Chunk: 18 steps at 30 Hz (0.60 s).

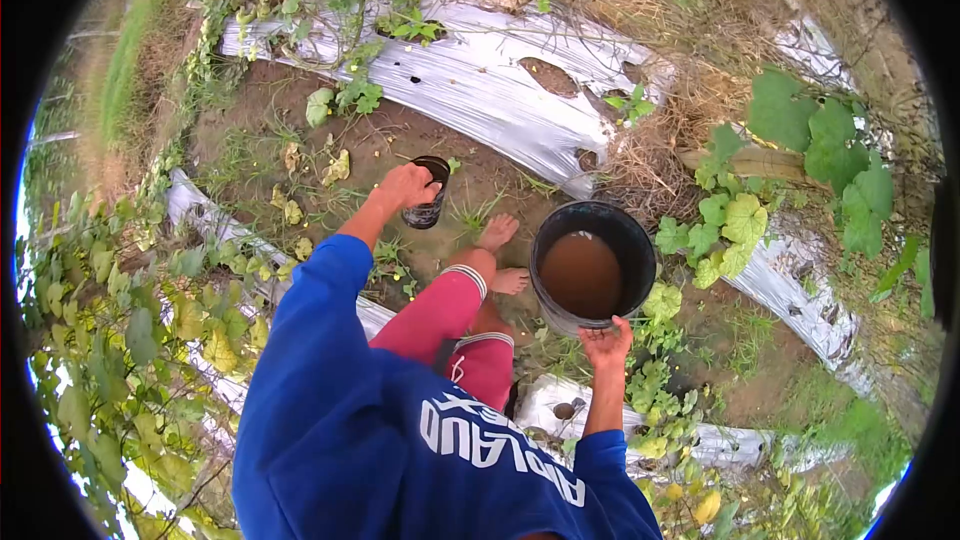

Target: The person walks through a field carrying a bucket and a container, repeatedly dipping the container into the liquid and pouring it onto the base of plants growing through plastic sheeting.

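My left hand (408,186) is closed around the rim of a small dark can (428,208), held out over the soil to the left of my bare feet. On the other side, my right hand (606,342) grips the near rim of a large black bucket (644,258), its fingers curled at the edge. Brown, murky liquid (580,274) fills part of the bucket, with a few pale bits near its far side. The inside of the can is mostly dark, so its contents cannot be made out.
Silver plastic mulch (470,75) with planting holes covers the bed ahead. Dry straw (660,165) lies beyond the bucket. Leafy vines (745,220) grow to its right, and more foliage (140,340) crowds the left. My bare feet (498,232) stand on the soil path.
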Motion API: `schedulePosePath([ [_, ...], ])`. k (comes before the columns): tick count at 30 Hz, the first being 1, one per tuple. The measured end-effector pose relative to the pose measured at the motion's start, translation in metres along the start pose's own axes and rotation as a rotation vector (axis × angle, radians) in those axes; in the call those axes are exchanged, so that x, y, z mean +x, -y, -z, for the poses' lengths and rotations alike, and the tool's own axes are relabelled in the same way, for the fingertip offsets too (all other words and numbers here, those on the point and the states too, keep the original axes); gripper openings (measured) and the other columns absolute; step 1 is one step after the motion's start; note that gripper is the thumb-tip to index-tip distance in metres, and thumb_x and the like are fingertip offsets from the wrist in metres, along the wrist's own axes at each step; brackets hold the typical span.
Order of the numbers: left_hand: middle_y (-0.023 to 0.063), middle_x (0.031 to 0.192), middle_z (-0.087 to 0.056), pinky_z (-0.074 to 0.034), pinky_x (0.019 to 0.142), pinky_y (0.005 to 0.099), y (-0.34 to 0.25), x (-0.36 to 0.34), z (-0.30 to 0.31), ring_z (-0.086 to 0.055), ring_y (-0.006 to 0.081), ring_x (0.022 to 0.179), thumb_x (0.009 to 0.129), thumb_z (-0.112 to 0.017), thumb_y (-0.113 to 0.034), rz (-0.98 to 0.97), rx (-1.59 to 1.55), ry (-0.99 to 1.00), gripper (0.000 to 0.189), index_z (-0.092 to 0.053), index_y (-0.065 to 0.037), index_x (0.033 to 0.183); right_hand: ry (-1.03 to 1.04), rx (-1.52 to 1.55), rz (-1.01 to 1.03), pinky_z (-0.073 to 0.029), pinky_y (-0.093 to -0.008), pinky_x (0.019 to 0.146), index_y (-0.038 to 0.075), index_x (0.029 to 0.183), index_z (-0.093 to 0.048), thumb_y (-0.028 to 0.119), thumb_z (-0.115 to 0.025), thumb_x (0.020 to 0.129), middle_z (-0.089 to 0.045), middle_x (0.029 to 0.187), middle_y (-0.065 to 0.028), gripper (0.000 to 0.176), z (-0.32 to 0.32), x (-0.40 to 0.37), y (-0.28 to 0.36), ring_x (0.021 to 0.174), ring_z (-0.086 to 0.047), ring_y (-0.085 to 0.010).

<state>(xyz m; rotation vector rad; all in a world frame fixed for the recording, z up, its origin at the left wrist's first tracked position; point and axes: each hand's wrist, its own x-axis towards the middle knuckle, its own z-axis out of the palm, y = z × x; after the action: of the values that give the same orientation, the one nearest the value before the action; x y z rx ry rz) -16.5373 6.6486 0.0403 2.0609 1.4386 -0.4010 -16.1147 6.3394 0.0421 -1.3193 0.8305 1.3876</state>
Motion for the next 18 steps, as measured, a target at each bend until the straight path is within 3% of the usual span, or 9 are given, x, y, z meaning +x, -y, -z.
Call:
schedulePosePath([
  [8,0.0222,0.099,-0.068,-0.052,0.086,0.0449,0.128,0.082,0.084,-0.065,0.0382,0.096,0.083,-0.052,-0.042,0.133,0.095,0.001,0.046,-0.072,-0.003,0.094,-0.162,0.012,-0.062,-0.036,-0.0490,0.102,-0.002,0.118,-0.046,0.029,-0.074,0.063,-0.050,0.118,-0.0125,0.069,-0.037,0.008,-0.070,0.108,-0.050,-0.0303],
  [18,0.0203,0.108,-0.067,-0.050,0.089,0.0463,0.236,0.241,0.130,-0.064,0.0366,0.101,0.084,-0.048,-0.044,0.104,0.215,0.091,0.049,-0.068,-0.004,0.105,-0.103,-0.072,-0.057,-0.043,-0.0442,0.093,0.003,0.112,-0.051,0.029,-0.075,0.067,-0.052,0.111,-0.0108,0.058,-0.144,0.000,-0.154,0.102,-0.052,-0.0277],
])
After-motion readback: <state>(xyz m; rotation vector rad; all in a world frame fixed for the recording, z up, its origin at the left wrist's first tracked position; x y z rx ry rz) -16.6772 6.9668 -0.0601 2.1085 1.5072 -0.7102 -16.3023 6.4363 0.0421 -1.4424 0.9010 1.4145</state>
